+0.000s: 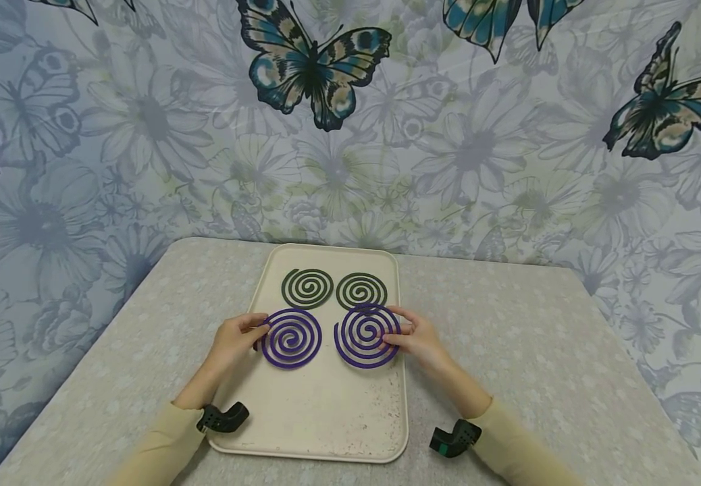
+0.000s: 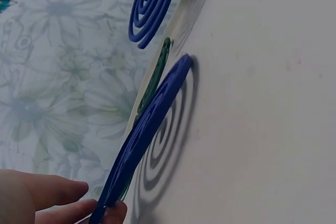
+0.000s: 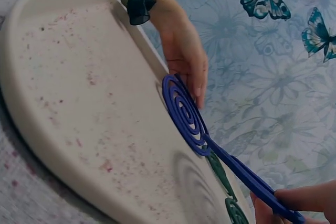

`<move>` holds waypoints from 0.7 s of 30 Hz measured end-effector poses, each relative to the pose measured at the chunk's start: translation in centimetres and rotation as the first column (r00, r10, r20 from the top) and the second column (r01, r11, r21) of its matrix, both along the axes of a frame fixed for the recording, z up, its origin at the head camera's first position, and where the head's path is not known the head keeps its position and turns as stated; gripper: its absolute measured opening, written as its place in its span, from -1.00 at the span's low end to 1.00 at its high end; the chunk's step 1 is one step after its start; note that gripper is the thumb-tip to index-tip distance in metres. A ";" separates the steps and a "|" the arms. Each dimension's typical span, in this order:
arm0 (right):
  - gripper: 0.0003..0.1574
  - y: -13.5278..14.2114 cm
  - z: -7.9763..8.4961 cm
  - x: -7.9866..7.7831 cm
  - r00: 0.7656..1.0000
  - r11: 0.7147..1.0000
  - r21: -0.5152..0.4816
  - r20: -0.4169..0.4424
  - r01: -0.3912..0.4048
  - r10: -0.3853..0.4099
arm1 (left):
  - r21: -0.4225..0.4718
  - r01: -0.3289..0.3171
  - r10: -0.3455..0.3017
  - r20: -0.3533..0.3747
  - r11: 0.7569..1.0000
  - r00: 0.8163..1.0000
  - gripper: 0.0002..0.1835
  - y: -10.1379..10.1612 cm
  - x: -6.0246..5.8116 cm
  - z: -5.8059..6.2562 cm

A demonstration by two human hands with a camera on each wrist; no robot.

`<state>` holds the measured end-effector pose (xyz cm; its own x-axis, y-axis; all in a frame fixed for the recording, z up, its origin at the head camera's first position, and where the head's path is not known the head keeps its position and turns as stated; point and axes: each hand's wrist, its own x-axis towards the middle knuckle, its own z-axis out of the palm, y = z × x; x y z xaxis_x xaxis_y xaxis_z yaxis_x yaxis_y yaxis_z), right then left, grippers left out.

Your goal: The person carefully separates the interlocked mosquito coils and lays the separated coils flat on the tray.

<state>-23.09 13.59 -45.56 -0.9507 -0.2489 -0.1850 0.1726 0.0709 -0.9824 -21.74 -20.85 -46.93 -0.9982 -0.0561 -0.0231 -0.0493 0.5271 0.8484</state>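
Note:
My left hand (image 1: 235, 341) pinches a purple mosquito coil (image 1: 290, 341) by its left edge, between thumb and fingers. In the left wrist view this coil (image 2: 157, 114) is tilted, its shadow falling on the tray beneath. My right hand (image 1: 425, 343) grips a second purple mosquito coil (image 1: 369, 331) at its right side, with fingers behind it. The right wrist view shows that coil (image 3: 247, 176) nearly edge-on, held above the tray. Just beyond, a green mosquito coil (image 1: 310, 287) and another green mosquito coil (image 1: 361, 291) lie side by side on the cream tray (image 1: 302, 412).
The tray sits on a table (image 1: 508, 317) with a pale patterned cover. Reddish specks mark the tray's near right part. Behind the table hangs a butterfly-and-flower backdrop (image 1: 466, 148). A black wrist device (image 1: 456, 439) is on each wrist.

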 end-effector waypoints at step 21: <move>-0.28 0.0 -0.1 1.4 0.993 0.968 0.248 -0.101 -0.040 0.067 | -0.007 -0.010 0.010 -0.052 1.000 0.999 -0.70 -0.3 0.0 0.7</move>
